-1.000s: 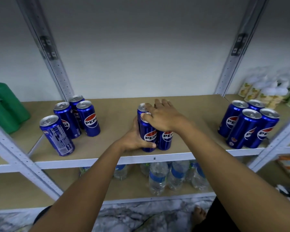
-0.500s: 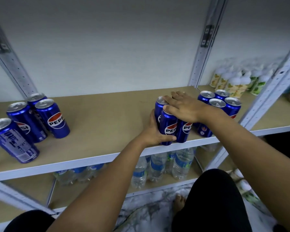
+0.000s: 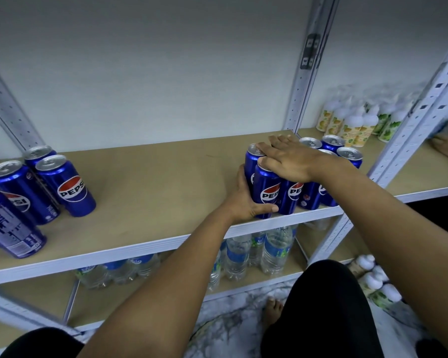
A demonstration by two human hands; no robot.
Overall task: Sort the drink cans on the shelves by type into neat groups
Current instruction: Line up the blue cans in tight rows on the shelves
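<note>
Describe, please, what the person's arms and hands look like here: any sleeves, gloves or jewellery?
Both forearms are bare, with no sleeves in view. The left hand and the right hand wear no gloves, and no watch or bracelet shows at either wrist. Whether a finger carries a ring cannot be told.

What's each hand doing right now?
Left hand: holding the front blue can, fingers curled round it.
Right hand: open, flat across the tops of the can cluster.
</note>
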